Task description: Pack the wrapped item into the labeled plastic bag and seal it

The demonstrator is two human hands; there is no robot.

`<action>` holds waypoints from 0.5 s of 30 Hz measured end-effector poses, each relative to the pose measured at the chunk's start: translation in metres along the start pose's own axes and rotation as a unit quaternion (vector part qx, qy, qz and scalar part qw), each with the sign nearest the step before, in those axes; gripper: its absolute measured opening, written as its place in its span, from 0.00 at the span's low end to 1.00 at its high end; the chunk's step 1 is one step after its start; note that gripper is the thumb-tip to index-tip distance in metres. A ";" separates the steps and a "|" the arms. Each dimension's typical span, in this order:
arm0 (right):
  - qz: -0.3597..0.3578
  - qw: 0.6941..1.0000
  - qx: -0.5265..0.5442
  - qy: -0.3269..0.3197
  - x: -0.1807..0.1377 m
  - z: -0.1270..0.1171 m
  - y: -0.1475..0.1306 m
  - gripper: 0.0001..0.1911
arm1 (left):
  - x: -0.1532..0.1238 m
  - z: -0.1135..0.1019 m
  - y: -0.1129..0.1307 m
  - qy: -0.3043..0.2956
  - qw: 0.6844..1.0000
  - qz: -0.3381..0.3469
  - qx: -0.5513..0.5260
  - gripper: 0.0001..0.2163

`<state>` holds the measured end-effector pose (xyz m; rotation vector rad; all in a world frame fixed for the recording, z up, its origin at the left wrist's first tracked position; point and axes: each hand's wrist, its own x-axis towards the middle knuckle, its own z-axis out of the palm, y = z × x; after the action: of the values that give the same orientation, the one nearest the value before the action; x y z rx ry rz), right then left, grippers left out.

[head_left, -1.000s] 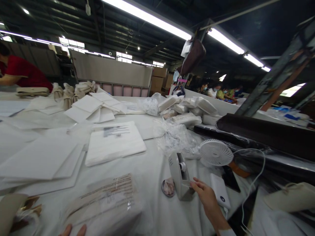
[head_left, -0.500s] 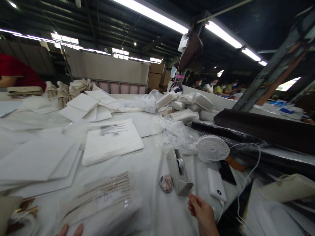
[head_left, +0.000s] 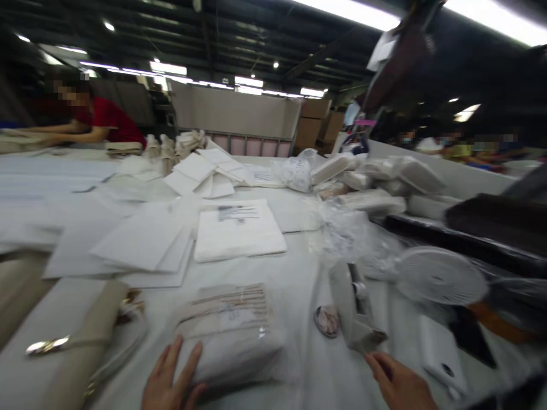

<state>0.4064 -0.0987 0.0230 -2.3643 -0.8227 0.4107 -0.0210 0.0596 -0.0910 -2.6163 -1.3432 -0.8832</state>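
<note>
A clear plastic bag with printed lines, holding a wrapped pale bundle, forms a package (head_left: 231,333) in front of me. My left hand (head_left: 173,376) rests on its near left side with fingers spread. To the right, a grey tape dispenser (head_left: 352,307) stands on the table. At its cutting edge my right hand (head_left: 397,378) is closed in a pinch, apparently on the end of clear tape, which is hard to see. Beside the dispenser lies a small round dish (head_left: 327,322) with something pinkish in it. A beige bag (head_left: 92,336) with gold-coloured hardware lies at left.
White sheets (head_left: 141,236) spread across the left. A white pouch with a label (head_left: 239,233) lies beyond the package. Wrapped bundles (head_left: 371,199) are piled at right, near a white fan (head_left: 440,276), a power bank (head_left: 442,353) and a phone (head_left: 474,339). A person in red (head_left: 113,122) works far left.
The view has swung left, so things appear further right. My left hand now shows more fully on the package. My right hand stays pinched at the dispenser's cutting edge.
</note>
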 end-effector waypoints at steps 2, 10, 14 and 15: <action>-0.053 0.996 -0.066 -0.025 0.016 0.001 -0.036 0.16 | 0.006 -0.010 0.010 -0.019 0.999 -0.030 0.001 0.33; -0.443 0.783 -0.061 -0.432 -0.008 0.042 -0.268 0.17 | 0.017 -0.023 0.029 -0.026 0.993 -0.109 0.023 0.41; -0.555 0.598 -0.111 -0.567 -0.021 0.090 -0.342 0.11 | 0.022 -0.026 0.033 -0.025 0.992 -0.125 0.014 0.45; -0.576 0.563 -0.136 -0.577 -0.021 0.106 -0.351 0.10 | 0.023 -0.026 0.033 -0.020 0.991 -0.130 0.011 0.45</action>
<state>0.1806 0.1554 0.1620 -0.8834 -2.8412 1.2491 0.0028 0.0478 -0.0516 -2.4925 -1.7237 -0.8408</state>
